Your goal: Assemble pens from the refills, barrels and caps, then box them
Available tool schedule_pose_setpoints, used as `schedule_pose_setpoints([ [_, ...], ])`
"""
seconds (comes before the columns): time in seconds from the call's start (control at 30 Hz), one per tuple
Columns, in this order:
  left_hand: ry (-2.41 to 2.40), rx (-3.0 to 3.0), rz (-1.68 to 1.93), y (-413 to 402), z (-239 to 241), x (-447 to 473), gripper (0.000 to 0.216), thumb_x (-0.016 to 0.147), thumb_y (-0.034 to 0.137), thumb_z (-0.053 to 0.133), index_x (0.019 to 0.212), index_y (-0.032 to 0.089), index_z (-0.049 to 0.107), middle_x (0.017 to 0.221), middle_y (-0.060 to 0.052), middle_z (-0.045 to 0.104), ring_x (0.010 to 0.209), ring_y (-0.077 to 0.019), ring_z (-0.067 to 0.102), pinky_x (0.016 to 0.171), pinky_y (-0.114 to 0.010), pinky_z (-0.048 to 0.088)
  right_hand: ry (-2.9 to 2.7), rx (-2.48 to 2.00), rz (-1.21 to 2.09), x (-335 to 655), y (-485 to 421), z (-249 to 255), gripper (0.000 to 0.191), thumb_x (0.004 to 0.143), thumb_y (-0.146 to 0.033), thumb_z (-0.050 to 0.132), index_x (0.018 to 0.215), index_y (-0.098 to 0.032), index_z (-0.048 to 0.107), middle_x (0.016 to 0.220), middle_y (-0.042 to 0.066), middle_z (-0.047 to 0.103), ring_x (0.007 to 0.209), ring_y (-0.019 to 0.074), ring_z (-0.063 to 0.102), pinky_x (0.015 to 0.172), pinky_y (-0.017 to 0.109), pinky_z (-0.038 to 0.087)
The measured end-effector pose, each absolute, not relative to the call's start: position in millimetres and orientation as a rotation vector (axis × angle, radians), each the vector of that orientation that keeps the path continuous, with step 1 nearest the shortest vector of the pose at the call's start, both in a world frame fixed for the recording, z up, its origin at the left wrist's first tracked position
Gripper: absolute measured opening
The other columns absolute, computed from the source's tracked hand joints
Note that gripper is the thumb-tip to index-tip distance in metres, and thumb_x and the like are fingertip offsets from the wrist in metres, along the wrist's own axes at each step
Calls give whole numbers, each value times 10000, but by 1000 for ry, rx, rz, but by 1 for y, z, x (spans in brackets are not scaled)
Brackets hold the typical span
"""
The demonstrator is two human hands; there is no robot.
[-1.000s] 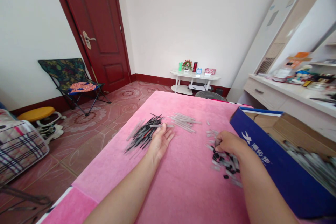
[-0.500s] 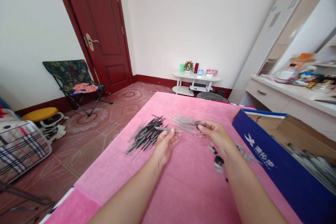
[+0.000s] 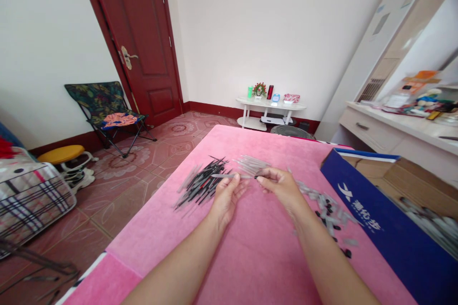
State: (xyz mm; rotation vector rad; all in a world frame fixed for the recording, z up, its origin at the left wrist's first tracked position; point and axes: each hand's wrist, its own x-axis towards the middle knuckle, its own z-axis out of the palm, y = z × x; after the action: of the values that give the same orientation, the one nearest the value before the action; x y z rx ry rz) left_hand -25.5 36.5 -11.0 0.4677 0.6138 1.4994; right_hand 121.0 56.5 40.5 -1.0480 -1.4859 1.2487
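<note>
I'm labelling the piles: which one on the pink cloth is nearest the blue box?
The scattered small grey and black pieces, right beside the blue box; the long dark sticks and pale sticks lie farther left.

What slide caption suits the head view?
Left hand holds a slim grey rod; right hand pinches a small black piece near one end, above a pink fabric cover.

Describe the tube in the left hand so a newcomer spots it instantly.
Find the pink cloth. Over it, beside the dark sticks, is the left hand. Its slim grey tube is held up, while the pale tubes beyond lie on the cloth.
</note>
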Motion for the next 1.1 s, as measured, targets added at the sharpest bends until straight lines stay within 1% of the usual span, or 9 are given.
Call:
schedule_pose_setpoints([
  [0.3, 636, 473, 1504, 37, -12, -25, 227, 645, 244, 691, 811, 145, 573, 753, -34, 670, 716, -150, 641, 729, -275, 481, -1532, -1051, 1202, 117, 56, 38, 181, 612, -267, 626, 737, -139, 598, 635, 2, 576, 502, 85, 465, 456, 210, 397],
  [0.53, 664, 530, 1515, 34, -10, -24, 233, 644, 264, 689, 813, 139, 587, 752, -40, 672, 692, -149, 640, 711, -269, 480, -1590, -1087, 1112, 116, 57, 37, 151, 619, -245, 603, 723, -136, 603, 641, 12, 587, 515, 94, 488, 470, 214, 403],
  [0.73, 678, 566, 1550, 34, -11, -21, 267, 614, 258, 709, 825, 127, 612, 767, -52, 673, 688, -142, 632, 720, -271, 473, -1549, -1098, 1148, 116, 58, 34, 151, 619, -257, 597, 710, -140, 565, 585, -4, 562, 505, 108, 502, 476, 228, 416],
  [0.93, 672, 698, 1636, 35, -14, -20, 226, 638, 226, 687, 827, 116, 628, 798, -63, 670, 683, -119, 610, 725, -256, 457, -1636, -1154, 1098, 116, 59, 30, 129, 665, -280, 548, 652, -153, 535, 505, -18, 523, 460, 112, 492, 453, 224, 403],
  [1.0, 671, 732, 1655, 34, -15, -19, 222, 640, 220, 684, 829, 117, 629, 793, -67, 670, 691, -124, 608, 724, -258, 453, -1713, -1211, 1007, 115, 59, 26, 185, 709, -308, 506, 593, -164, 510, 468, -24, 496, 427, 107, 471, 430, 216, 376],
  [1.1, 676, 759, 1666, 34, -14, -19, 225, 641, 226, 682, 832, 118, 632, 787, -71, 671, 699, -137, 611, 733, -275, 452, -1807, -1300, 828, 113, 57, 22, 351, 792, -387, 396, 531, -171, 490, 448, -15, 483, 406, 103, 454, 413, 211, 334],
])
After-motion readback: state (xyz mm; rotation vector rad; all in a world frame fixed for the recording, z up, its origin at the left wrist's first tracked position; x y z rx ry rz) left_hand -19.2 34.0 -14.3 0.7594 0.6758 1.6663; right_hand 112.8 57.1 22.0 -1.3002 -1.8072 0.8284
